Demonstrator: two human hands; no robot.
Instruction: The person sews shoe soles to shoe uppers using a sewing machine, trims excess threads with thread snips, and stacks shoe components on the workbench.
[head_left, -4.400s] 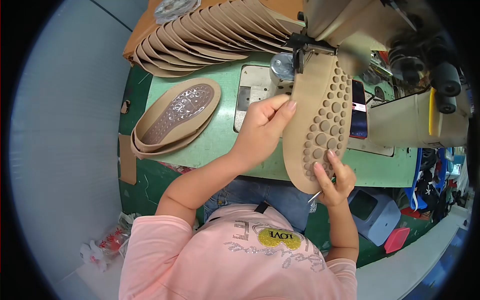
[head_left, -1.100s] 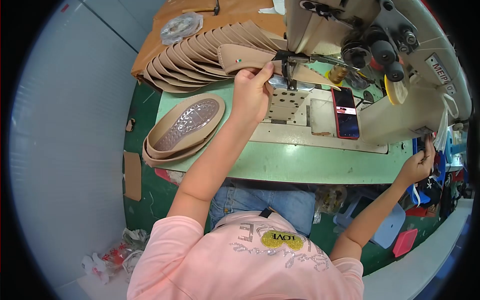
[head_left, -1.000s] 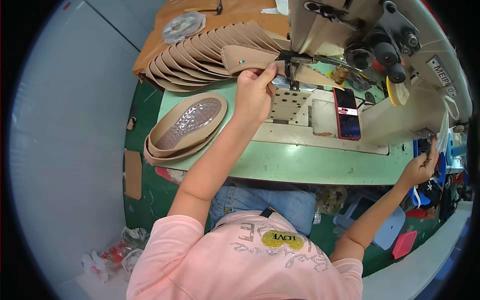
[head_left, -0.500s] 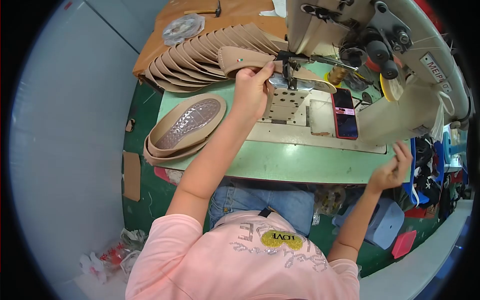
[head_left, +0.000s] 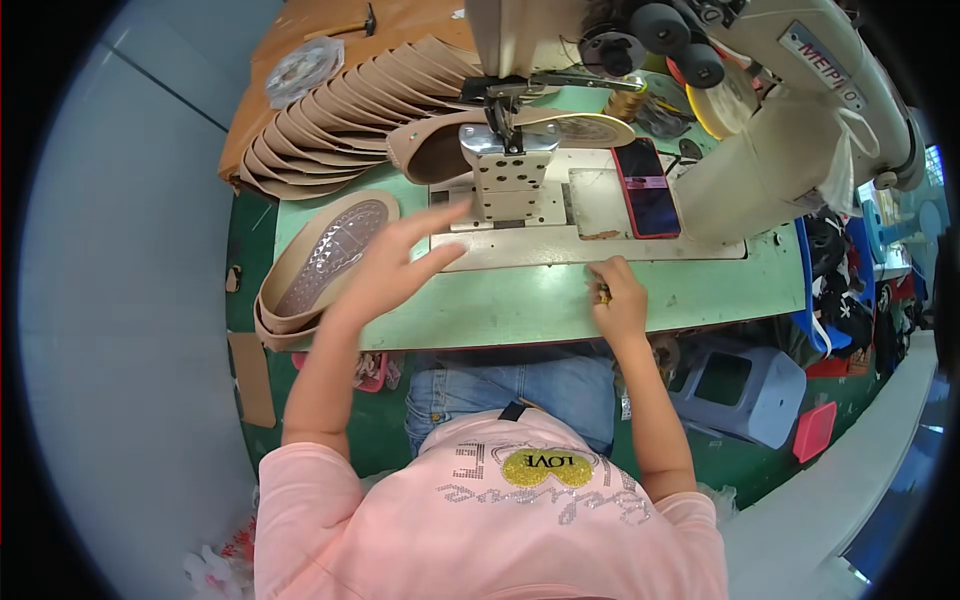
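My left hand is over the green table between the stacked shoe pieces and the sewing machine, fingers apart and holding nothing. A beige shoe upper with its sole sits at the needle area of the sewing machine, untouched by either hand. Near the front of the machine bed, my right hand is closed around something small and dark that I cannot make out. The finished-looking beige shoe pair with a clear patterned insole lies beside my left hand.
A long row of beige uppers lies at the back left, beside a plastic bag and a hammer. A red-edged phone rests on the machine bed. Below the table are a blue stool and a pink tray.
My left hand has let go of the upper and moved left and toward me. My right hand has come left to the machine bed's front edge. The view has shifted right.
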